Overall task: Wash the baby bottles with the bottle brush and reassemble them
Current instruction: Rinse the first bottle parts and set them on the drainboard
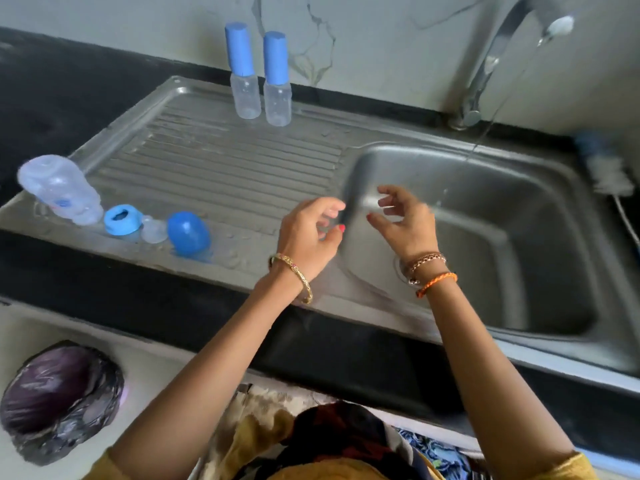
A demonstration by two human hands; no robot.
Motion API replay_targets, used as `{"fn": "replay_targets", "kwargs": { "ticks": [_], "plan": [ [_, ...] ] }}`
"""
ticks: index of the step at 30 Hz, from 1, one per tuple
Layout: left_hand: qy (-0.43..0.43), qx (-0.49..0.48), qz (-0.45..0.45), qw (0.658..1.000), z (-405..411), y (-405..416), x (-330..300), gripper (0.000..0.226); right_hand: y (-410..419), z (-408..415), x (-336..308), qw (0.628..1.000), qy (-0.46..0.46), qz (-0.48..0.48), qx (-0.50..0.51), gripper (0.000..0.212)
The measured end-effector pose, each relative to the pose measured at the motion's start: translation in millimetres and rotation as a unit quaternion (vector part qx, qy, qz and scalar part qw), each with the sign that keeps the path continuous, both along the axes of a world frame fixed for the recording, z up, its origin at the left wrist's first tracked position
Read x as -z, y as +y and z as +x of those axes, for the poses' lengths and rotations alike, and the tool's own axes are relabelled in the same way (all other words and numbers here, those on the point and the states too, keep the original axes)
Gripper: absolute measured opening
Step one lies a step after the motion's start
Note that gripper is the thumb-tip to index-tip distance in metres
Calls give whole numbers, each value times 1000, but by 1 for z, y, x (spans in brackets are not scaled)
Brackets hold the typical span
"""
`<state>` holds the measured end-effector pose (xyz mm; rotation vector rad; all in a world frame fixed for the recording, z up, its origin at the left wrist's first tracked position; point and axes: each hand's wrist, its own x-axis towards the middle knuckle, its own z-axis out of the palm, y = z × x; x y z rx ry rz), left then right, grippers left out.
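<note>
Two assembled baby bottles, one (245, 72) beside the other (277, 81), stand upright with blue caps at the back of the steel drainboard (214, 161). A third clear bottle body (62, 190) lies on its side at the drainboard's left front. Beside it lie a blue ring collar (120, 220), a clear teat (154, 229) and a blue dome cap (188, 233). My left hand (310, 233) hovers over the drainboard's right edge, fingers loosely curled, holding nothing. My right hand (403, 223) hangs over the sink basin (502, 244) with fingers spread. The bottle brush (604, 164) lies blurred at the sink's right rim.
A steel tap (491, 64) rises at the back right, and a thin stream of water falls from it into the basin. Black countertop (52, 98) surrounds the sink. A bin lined with a dark bag (59, 400) stands on the floor at lower left.
</note>
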<state>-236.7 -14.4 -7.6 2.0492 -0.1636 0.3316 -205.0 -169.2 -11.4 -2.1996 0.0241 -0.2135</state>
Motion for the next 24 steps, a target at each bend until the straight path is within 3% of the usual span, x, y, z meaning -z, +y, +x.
{"fn": "replay_targets", "kwargs": {
  "ticks": [4,9,12,16,20,24],
  "plan": [
    [125,56,-129,982,28,-71,-5,29,-75,12,-9,997,43,-7,65,37],
    [277,75,-264,921,68,-134,-11,30,-152,62,-15,983,99,-50,147,36],
    [329,29,-326,886,102,-158,-11,10,-180,109,-23,974,114,-104,163,35],
    [376,-16,-352,857,144,-183,-7,13,-194,167,-33,959,131,-202,152,52],
    [392,-18,-354,849,169,-201,1,29,-190,205,-31,936,85,-311,141,64],
    [399,-27,-349,847,185,-209,8,28,-185,227,-27,923,60,-350,146,71]
  ]
}}
